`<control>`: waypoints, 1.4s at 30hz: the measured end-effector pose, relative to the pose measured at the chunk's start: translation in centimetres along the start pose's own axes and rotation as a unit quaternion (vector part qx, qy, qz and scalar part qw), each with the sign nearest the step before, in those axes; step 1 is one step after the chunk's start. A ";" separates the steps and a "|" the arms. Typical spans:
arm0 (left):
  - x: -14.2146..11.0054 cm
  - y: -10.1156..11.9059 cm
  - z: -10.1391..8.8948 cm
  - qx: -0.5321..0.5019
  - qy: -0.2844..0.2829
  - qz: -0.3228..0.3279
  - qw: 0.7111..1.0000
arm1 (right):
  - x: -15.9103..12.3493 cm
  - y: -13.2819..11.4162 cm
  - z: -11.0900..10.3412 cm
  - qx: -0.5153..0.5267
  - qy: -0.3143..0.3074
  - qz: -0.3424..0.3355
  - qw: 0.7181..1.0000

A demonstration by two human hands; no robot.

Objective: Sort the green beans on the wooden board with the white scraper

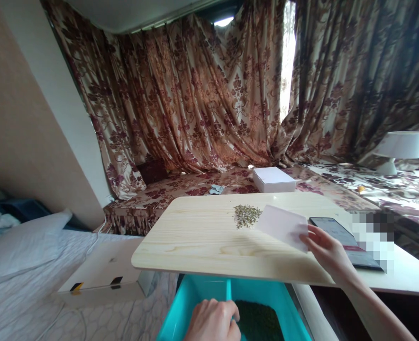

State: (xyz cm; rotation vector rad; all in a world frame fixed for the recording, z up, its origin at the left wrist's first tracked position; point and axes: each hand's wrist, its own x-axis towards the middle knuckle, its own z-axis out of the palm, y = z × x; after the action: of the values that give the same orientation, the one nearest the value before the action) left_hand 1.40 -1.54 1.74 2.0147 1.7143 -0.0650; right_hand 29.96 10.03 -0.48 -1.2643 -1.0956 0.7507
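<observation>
My right hand (pixel 321 241) pinches a white card (pixel 284 227) by its right end. The card is tilted over the pale wooden tabletop (pixel 195 237), with its left edge beside a loose heap of small green-brown bits (pixel 247 216), like seeds or dried herbs. Below the near edge of the table is a turquoise bin (pixel 191 289) with a divider (pixel 228 286). My left hand (pixel 214 319) is closed over that divider, its fingers curled. Dark green material (pixel 259 322) lies in the bin's right compartment; my left hand hides part of the bin.
A dark tablet or phone (pixel 348 241) lies to the right of the card, by a pixelated patch. Behind the table sits a white box (pixel 274 179). A flat carton (pixel 106 265) rests on the bed at left. A white lamp (pixel 401 147) stands far right.
</observation>
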 end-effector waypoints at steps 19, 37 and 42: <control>0.3 0.1 0.6 0.004 -0.013 0.012 1.000 | 0.8 1.5 3.6 -0.003 0.023 -0.011 1.000; 0.3 0.5 0.3 0.001 -0.004 0.012 1.000 | 0.7 1.8 3.7 -0.028 -0.026 -0.048 0.998; 0.3 0.5 0.4 0.003 -0.003 0.012 1.000 | 0.6 1.6 3.8 -0.026 -0.042 -0.041 0.998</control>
State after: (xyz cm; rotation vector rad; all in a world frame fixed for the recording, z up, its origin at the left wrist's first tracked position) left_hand 2.03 -1.49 1.49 2.0365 1.6874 -0.0688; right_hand 26.76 12.24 -2.07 -1.2333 -1.2337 0.7232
